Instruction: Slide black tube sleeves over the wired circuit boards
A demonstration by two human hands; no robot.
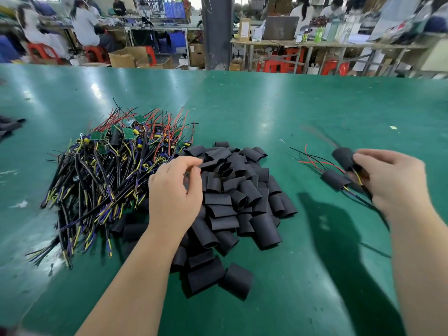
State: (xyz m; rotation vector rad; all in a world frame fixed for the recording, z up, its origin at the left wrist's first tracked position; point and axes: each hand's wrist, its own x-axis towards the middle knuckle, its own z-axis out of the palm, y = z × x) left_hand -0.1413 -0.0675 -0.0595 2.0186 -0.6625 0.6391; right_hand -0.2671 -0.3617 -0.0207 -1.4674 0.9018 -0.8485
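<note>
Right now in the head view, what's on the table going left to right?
Dark pieces at the left edge → pile of wired boards → left hand, hovering where the piles meet → pile of black sleeves → sleeved boards → right hand, pinching one of them.

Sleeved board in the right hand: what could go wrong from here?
The right hand pinches the sleeved board at one end; it could slip loose. Its wires run beside the finished board and might drag it. The heap of wired boards is tangled, so pulling one could snag others.
</note>
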